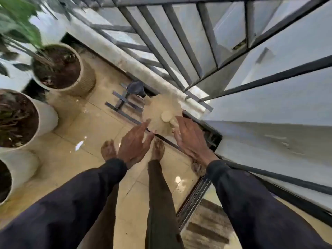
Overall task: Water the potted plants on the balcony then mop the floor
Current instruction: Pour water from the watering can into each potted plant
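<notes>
Three white plant pots (45,115) of dark soil line the left; the farthest holds a leafy plant (16,22). Left hand (133,142) and right hand (192,139), spread and empty, flank a cream mop head (158,114) on the wet floor (86,126) by the railing (179,51). No writing shows.

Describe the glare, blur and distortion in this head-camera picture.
Head view: wide-angle bending splays the railing; bright glints mark the wet floor tiles; the cream object between left hand and right hand is motion-smeared; leaves look soft.
</notes>
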A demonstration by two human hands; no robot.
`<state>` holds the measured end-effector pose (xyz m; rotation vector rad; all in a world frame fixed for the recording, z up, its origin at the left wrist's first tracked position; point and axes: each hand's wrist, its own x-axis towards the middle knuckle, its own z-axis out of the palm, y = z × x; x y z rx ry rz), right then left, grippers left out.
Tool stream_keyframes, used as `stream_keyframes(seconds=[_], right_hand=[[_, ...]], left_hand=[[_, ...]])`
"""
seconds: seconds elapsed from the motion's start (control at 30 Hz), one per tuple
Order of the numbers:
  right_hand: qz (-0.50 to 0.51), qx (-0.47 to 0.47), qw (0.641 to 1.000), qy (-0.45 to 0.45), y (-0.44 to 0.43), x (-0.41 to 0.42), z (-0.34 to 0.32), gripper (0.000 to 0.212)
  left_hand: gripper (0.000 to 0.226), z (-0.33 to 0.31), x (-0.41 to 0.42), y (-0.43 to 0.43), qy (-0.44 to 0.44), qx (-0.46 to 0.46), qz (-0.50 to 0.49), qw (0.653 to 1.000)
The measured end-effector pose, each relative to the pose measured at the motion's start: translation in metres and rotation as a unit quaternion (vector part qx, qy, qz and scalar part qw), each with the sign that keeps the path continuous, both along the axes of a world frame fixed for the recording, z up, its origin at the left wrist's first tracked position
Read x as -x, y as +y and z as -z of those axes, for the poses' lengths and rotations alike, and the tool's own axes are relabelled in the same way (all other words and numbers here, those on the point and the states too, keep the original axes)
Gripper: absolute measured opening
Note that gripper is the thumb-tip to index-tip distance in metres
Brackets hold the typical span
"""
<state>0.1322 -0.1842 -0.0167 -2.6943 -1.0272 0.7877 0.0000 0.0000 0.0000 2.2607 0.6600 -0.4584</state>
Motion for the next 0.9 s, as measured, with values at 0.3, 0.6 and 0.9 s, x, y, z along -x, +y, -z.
stream_keyframes(seconds=[0.3, 0.6, 0.9], right_hand=[[0.076, 0.098, 0.982, 0.141, -0.005, -0.040, 0.140, 0.031], [0.195, -0.033, 0.949, 0.244, -0.009, -0.032, 0.186, 0.024], [0.171, -0.163, 0.958, 0.163, 0.044, -0.015, 0.151, 0.040]], left_hand=[[0.036, 0.134, -0.021, 0.000, -0.047, 0.130, -0.085, 0.987], [0.034, 0.167, 0.013, -0.010, -0.041, 0.185, -0.183, 0.965], [0.038, 0.169, 0.026, 0.015, -0.034, 0.182, -0.254, 0.949]])
